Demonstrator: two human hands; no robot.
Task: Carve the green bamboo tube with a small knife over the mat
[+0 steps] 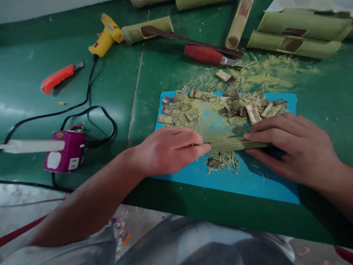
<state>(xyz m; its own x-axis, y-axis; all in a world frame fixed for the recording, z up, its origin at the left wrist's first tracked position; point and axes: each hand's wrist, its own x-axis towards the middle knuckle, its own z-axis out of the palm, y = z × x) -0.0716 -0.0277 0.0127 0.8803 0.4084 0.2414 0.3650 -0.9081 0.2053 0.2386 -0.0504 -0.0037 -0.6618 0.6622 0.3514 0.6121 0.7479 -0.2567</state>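
A bundle of thin green strips (228,144) spans the gap between my two hands, above a blue sheet (264,187). My left hand (173,151) pinches its left end between thumb and fingers. At the other end, the fingers of my right hand (295,147) close round the strips. Behind the hands, small cut bamboo pieces (190,108) and pale shavings cover the upper part of the sheet. A small heap of curled shavings (223,162) lies just below the bundle.
A red-handled knife (204,54) and a dark strip (190,39) lie behind the sheet. Bamboo tubes (298,42) stand at the back right. On the left are a yellow glue gun (106,36), an orange cutter (59,78) and a purple power block (66,151) with black cables.
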